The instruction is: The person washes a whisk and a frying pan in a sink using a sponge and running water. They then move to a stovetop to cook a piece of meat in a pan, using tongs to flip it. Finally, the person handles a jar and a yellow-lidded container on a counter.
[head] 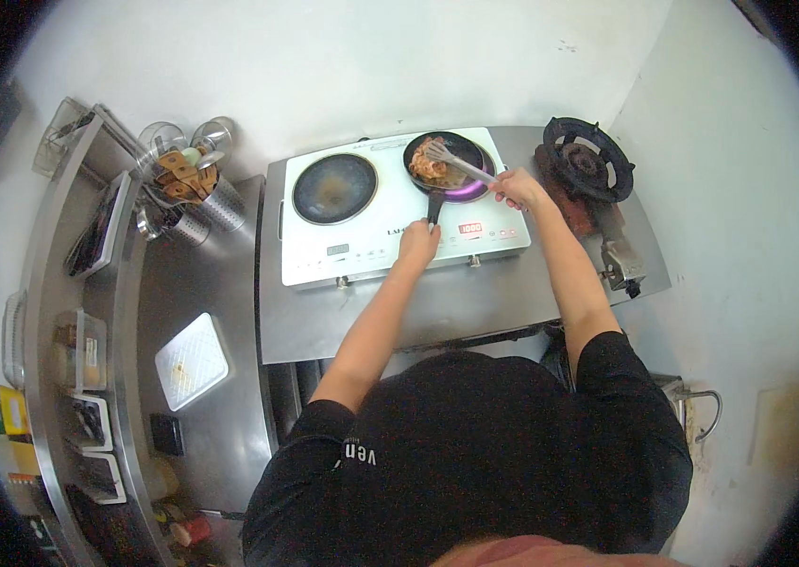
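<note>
My left hand (419, 242) grips the black handle of a small frying pan (469, 145), which sits on the right, glowing plate of a white two-burner electric cooktop (392, 244). In my right hand (517, 190) is a pair of metal tongs (469, 170). Their scalloped tips touch browned, sauced pieces of food (426, 161), perhaps meat, at the left side of the pan. Whether the tongs pinch any of it I cannot tell. The left burner plate (335, 189) has no pan on it and shows a brownish stain.
Right of the cooktop stands a gas burner with a black cast-iron ring (588, 160). On the left counter lie a white tray (192, 361) and a small black object (167, 434). Perforated metal holders (224, 205) with wooden utensils stand near shelves with plastic containers (91, 351).
</note>
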